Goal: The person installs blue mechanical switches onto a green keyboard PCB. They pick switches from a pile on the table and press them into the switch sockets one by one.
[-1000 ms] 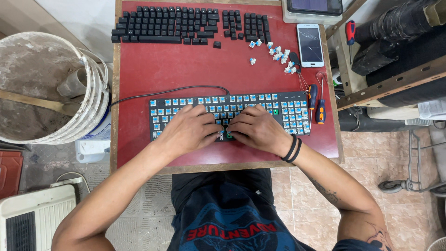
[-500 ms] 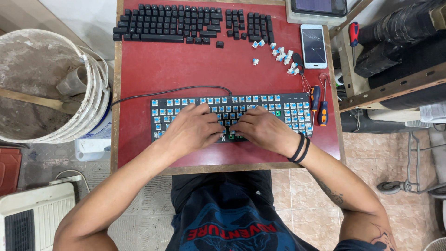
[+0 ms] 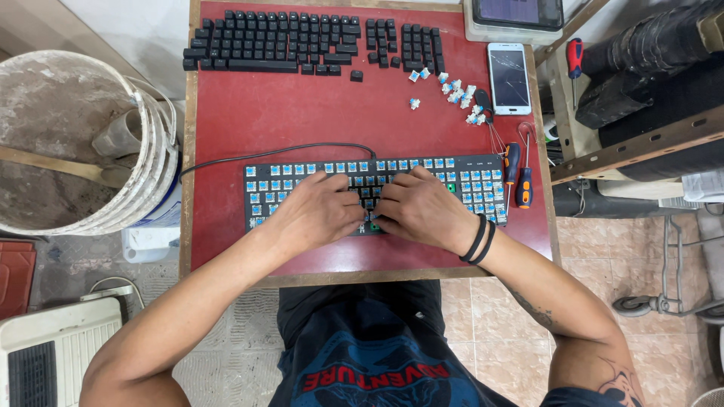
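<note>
A person sits at a red table [image 3: 286,113] and looks down at a black keyboard [image 3: 467,185] that has no key tops on it, so its little blue switches show. The keyboard lies near the person, across the middle of the table, and a black cable [image 3: 279,153] runs from its far edge out to the left. The left hand [image 3: 317,212] rests flat on the middle of the keyboard with its fingers bent down onto the switches. The right hand [image 3: 418,211] lies just beside it, touching the keyboard too, and the fingertips of both hands meet near the bottom row. The hands press on the board, but I cannot tell if they pinch a small thing between them. Two black bands [image 3: 480,240] sit on the right wrist. At the far side of the table, the black key tops [image 3: 271,41] lie in neat rows, set out like a keyboard. To the right of them is a small pile of loose blue and white switches [image 3: 456,92]. A white phone [image 3: 507,78] lies beside that pile. Just to the right of the keyboard lie two small tools with orange and black handles [image 3: 519,177]. On the floor to the left of the table stands a dirty white bucket [image 3: 154,162].
</note>
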